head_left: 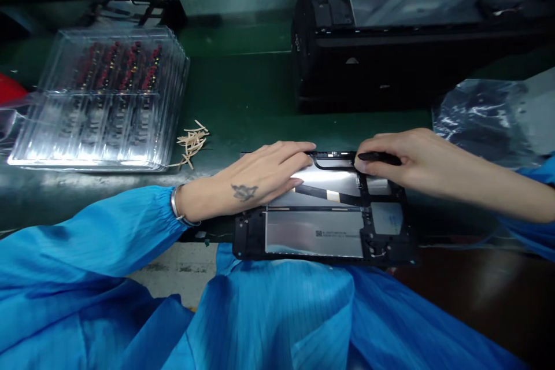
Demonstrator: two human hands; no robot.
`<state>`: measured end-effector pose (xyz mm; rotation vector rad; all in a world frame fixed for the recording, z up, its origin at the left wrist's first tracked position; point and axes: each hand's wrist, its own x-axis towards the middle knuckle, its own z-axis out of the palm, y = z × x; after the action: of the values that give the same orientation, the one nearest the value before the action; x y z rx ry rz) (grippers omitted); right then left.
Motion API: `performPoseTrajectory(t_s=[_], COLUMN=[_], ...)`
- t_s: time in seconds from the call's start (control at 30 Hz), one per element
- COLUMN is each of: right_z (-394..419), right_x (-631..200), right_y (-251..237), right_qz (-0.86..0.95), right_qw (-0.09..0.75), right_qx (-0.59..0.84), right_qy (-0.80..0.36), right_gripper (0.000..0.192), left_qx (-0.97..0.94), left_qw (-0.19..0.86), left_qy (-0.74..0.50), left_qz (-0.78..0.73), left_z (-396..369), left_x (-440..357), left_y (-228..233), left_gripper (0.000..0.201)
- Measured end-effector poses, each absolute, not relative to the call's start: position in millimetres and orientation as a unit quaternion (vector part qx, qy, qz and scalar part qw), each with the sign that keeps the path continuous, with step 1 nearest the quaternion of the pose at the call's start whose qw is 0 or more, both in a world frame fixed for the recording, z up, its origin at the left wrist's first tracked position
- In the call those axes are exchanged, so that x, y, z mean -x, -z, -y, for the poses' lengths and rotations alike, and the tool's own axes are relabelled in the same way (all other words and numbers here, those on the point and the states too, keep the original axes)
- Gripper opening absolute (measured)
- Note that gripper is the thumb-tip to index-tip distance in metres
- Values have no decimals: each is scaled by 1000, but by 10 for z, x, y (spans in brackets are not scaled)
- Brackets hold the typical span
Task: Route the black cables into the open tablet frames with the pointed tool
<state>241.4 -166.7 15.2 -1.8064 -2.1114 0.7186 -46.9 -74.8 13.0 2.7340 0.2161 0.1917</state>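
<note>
A black device frame with silver panels [314, 234] lies at the table's near edge, close against my body. Across its upper left part rests my left hand [273, 173], fingers stretched out over the frame's far edge. My right hand [390, 153] is closed in a pinch at the far edge, right of the middle, around a dark, slim, pen-like tool [380, 157]. The tool's tip is hidden by the fingers. A black flat cable with a pale patch [333, 196] crosses the upper silver panel.
Stacked clear plastic trays [99, 104] with red and dark small parts stand at the left. Beside them lies a pile of thin beige strips [193, 141]. A tall stack of black frames [368, 69] stands at the back right, near a clear plastic bag [481, 118].
</note>
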Motion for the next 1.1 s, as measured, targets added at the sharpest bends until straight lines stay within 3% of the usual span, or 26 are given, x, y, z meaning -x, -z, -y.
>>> performPoseTrajectory(t_s=[0.33, 0.57, 0.83, 1.1], right_z=[1655, 1657, 1677, 1701], right_x=[-2371, -2375, -2403, -2296], right_y=[-228, -231, -219, -224], right_qz=[735, 733, 702, 731], right_qw=[86, 85, 124, 78], right_qx=[627, 627, 651, 654], right_qy=[-245, -248, -260, -180], right_gripper=[28, 27, 36, 31], left_qx=[-989, -993, -999, -998], left_qw=[135, 107, 3, -25], left_qy=[-39, -25, -51, -59], left_qz=[-54, -45, -1, 17], left_z=[733, 726, 631, 613], left_x=[416, 405, 402, 394], left_y=[-91, -98, 18, 18], left_gripper=[32, 33, 40, 46])
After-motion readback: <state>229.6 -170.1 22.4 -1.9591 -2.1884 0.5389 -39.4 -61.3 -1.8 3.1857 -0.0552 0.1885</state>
